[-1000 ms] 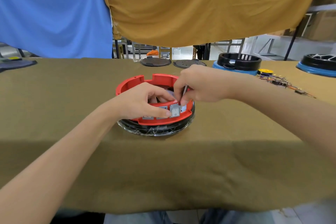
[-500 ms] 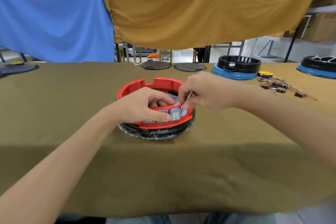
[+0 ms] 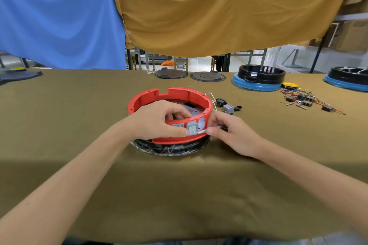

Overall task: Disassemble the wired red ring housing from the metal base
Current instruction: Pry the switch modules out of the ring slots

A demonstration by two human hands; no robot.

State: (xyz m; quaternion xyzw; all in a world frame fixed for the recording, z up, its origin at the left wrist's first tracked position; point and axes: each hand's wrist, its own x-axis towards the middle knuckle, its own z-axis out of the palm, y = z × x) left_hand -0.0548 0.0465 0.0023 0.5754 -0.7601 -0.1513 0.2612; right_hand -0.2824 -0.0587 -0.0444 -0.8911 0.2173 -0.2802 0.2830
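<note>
Fingers of the left hand (image 3: 159,120) grip the red ring housing (image 3: 169,101); right hand (image 3: 231,133) pinches a thin metal tool (image 3: 202,131).

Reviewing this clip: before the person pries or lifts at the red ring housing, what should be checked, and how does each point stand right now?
1. Ring steadied: ok. The left hand grips the near wall of the red ring housing, fingers curled over the rim.
2. Tool in the grip: ok. The right hand pinches a thin metal tool, tip at the ring's outer wall beside the grey rocker switch.
3. Ring seated on the base: ok. It sits on the black base.
4. Fasteners or clips released: cannot tell.
5. Wires inside disconnected: cannot tell; the left hand hides part of the inside.
6. Room around: ok. Loose switch parts lie apart, behind the ring.
</note>
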